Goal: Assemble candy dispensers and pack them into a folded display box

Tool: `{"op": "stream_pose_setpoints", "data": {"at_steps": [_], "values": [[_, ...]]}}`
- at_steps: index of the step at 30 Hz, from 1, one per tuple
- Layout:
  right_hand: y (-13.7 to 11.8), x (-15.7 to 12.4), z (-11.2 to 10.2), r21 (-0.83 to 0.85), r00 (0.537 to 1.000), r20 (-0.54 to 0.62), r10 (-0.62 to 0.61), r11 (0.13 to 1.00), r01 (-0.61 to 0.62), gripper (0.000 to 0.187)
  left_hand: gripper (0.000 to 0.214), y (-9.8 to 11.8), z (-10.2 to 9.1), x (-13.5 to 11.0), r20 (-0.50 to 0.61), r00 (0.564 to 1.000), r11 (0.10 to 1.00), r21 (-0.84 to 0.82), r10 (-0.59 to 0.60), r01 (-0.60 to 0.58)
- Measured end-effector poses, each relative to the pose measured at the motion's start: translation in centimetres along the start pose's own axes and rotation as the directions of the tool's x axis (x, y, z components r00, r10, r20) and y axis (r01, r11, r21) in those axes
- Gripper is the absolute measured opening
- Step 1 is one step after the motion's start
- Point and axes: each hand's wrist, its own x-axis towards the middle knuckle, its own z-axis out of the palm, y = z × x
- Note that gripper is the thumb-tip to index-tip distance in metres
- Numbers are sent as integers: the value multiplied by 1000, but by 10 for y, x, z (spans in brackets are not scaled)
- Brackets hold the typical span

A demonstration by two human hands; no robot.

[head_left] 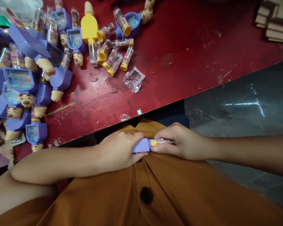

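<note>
Close against the brown buttoned garment (pixel 146 175), my left hand (pixel 120 148) is wrapped round a purple toy body (pixel 141 146), most of it covered by the fingers. My right hand (pixel 176 142) grips a clear labelled tube (pixel 159 142). The tube's yellow end meets the purple body; whether it is seated inside cannot be seen. Both hands are just off the front edge of the red table (pixel 179 69).
Many purple toys with brown animal heads (pixel 27 99) are heaped at the left. Loose yellow-capped tubes (pixel 113 61) lie beside a yellow toy (pixel 89 26). Crumpled clear plastic (pixel 134 80) is nearer me. Cardboard pieces (pixel 279 22) are stacked at far right.
</note>
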Motion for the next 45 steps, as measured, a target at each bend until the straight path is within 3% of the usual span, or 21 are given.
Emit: {"op": "stream_pose_setpoints", "data": {"at_steps": [2, 4, 6, 7, 9, 11, 15, 18, 20, 21, 23, 25, 27, 30, 33, 34, 36, 39, 41, 45], "values": [[2, 6, -1, 263, 978, 128, 166, 945, -195, 43, 24, -1, -6, 3, 28, 999, 999, 27, -24, 23], [0, 9, -10, 282, 968, 171, 185, 932, -228, 42, 25, -3, -16, 5, 32, 998, 999, -1, -51, 51], [-3, 9, -21, 59, 995, 47, 84, 994, -87, 37, 27, -5, -26, 6, 4, 997, 996, -34, -79, 79], [-3, 8, -25, -121, 999, -45, -28, 992, 22, 35, 28, -6, -30, 6, -15, 997, 996, -50, -81, 81], [-3, 4, -27, -446, 943, -155, -293, 873, 198, 32, 28, -6, -34, 5, -49, 997, 996, -61, -61, 58], [1, 4, -21, -554, 892, -157, -424, 786, 276, 32, 29, -7, -33, 4, -55, 997, 998, -44, -57, 55], [9, 21, -10, -390, 936, -191, -296, 898, 204, 28, 31, -10, -32, 3, -81, 987, 990, 23, -140, 143], [7, 48, -24, -267, 937, -255, -239, 949, 169, 24, 32, -19, -49, -5, -198, 961, 963, 146, -195, 225], [6, 72, -44, -203, 872, -376, -314, 946, 253, 21, 32, -29, -71, -13, -340, 900, 910, 212, -272, 355], [7, 85, -57, -188, 813, -462, -354, 935, 300, 22, 33, -37, -84, -18, -430, 843, 868, 222, -322, 445], [11, 115, -83, -223, 663, -651, -369, 928, 298, 24, 34, -55, -113, -26, -607, 681, 750, 203, -408, 630], [17, 147, -107, -294, 508, -788, -348, 937, 187, 22, 35, -78, -142, -30, -735, 515, 629, 156, -441, 762], [22, 174, -124, -343, 395, -851, -347, 936, 82, 23, 35, -102, -169, -32, -799, 406, 561, 106, -443, 821], [27, 201, -133, -378, 328, -872, -363, 926, 20, 34, 34, -130, -199, -30, -831, 322, 528, 41, -453, 848], [30, 210, -131, -423, 349, -849, -396, 906, -2, 41, 40, -140, -215, -19, -867, 274, 524, 17, -417, 852], [31, 211, -130, -437, 365, -838, -406, 899, -2, 40, 44, -139, -218, -11, -884, 268, 539, 22, -383, 842], [33, 212, -129, -452, 392, -821, -414, 892, -4, 40, 48, -134, -223, 12, -909, 296, 603, 64, -294, 795], [35, 213, -132, -444, 414, -816, -404, 896, 0, 39, 47, -127, -232, 64, -895, 411, 732, 162, -174, 662], [36, 212, -134, -427, 420, -815, -399, 904, 31, 37, 50, -129, -241, 103, -874, 461, 787, 173, -155, 593], [38, 211, -140, -319, 369, -860, -354, 935, 154, 28, 49, -145, -261, 165, -831, 512, 834, 114, -218, 539]]}}
